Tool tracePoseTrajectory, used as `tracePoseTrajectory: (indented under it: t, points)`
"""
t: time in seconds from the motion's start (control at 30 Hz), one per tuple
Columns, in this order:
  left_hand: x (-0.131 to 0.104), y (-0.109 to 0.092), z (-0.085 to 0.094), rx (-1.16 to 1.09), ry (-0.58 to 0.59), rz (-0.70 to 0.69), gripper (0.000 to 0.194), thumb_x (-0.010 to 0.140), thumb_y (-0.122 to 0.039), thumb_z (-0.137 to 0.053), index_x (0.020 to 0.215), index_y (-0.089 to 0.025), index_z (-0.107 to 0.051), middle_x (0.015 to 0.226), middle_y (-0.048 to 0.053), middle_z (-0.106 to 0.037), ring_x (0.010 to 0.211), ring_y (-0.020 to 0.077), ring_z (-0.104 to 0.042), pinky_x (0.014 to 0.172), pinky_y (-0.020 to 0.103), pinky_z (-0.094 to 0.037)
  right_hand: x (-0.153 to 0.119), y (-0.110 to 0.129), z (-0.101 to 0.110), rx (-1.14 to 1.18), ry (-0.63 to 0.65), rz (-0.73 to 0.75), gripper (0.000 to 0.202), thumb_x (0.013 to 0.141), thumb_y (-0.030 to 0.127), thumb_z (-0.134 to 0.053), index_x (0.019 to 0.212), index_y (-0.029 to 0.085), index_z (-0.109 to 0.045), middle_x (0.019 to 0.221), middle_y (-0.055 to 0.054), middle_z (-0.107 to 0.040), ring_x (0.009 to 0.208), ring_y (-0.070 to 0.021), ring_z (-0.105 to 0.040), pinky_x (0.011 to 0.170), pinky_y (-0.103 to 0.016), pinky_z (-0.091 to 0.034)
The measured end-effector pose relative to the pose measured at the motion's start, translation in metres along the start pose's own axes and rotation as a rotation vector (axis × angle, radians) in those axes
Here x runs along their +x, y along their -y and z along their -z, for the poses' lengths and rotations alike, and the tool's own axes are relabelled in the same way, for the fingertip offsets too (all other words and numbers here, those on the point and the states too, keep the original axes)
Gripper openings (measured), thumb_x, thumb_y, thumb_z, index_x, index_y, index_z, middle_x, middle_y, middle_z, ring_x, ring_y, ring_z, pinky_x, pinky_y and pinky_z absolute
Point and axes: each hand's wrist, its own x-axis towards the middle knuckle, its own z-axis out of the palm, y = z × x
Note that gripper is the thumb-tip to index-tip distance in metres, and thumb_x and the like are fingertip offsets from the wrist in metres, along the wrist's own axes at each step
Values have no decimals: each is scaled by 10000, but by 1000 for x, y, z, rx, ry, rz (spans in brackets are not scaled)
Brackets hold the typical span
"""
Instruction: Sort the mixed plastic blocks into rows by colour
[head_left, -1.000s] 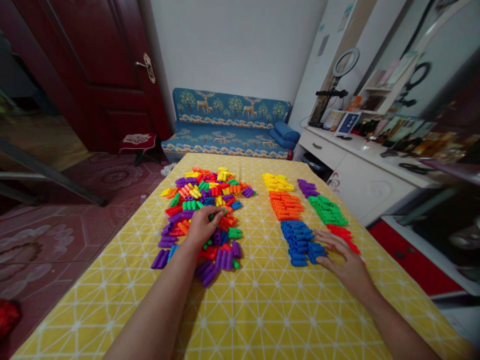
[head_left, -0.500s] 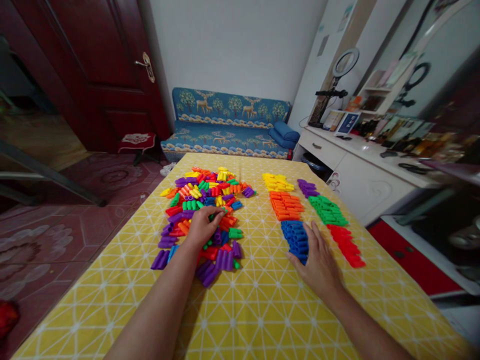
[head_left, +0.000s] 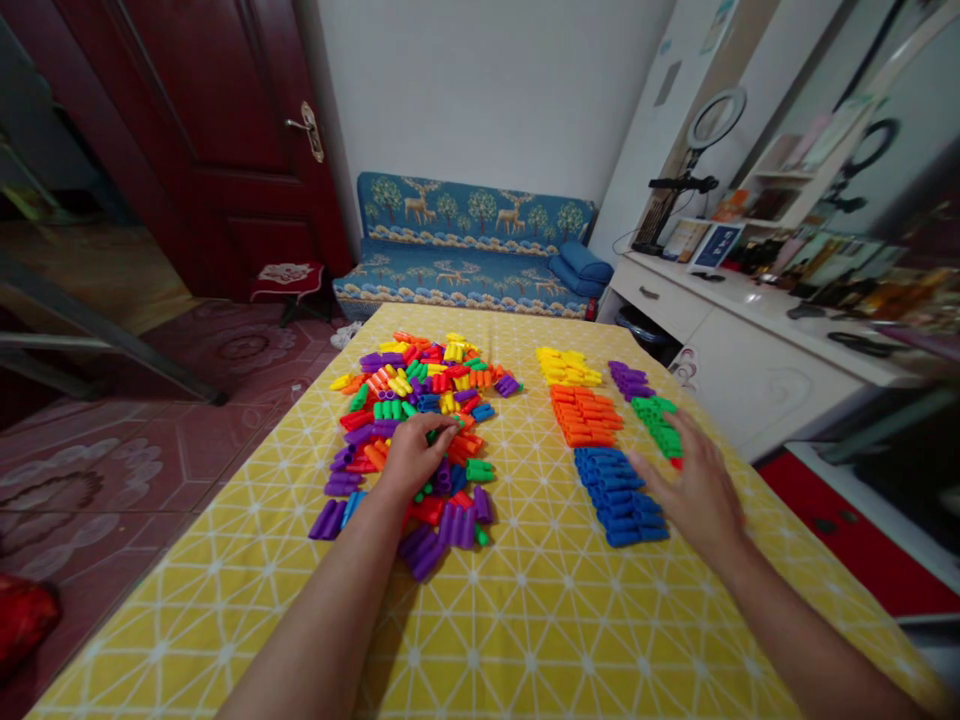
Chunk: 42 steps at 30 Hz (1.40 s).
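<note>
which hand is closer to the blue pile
The right. Your right hand hovers just to the right of the blue pile, fingers spread near the green pieces; your left hand is farther off, over the mixed pile on the left.

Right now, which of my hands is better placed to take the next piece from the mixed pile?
Left, I'd say. Your left hand is right at the mixed pile, while your right hand is across the table, by the green pieces.
</note>
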Motion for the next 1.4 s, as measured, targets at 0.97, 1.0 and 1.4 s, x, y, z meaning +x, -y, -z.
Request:
tracePoseTrajectory:
  t: [0.97, 1.0, 1.4]
  points:
    - [1, -4, 2, 11, 8, 4, 149, 853, -232, -606, 887, -212, -750, 878, 55, -759, 869, 225, -687, 798, 335, -520, 140, -112, -96, -538, 461, 285, 437, 911, 405, -414, 1185, 208, -693, 1527, -154, -370, 1381, -442, -289, 957, -693, -359]
    - [1, -5, 2, 13, 10, 4, 149, 851, -225, -605, 887, -213, -750, 877, 53, -759, 868, 224, -687, 794, 333, -520, 141, -112, -97, -545, 458, 289, 441, 912, 411, -412, 1187, 209, -692, 1525, -156, -372, 1378, -442, -294, 955, -691, -362]
    - [1, -5, 1, 23, 14, -12, 148, 858, -192, -605, 913, -201, -742, 887, 51, -756, 882, 214, -678, 788, 327, -512, 162, -92, -114, -600, 566, 107, 500, 926, 384, -410, 1367, 201, -554, 1598, -155, -211, 1451, -415, -151, 1046, -678, -234]
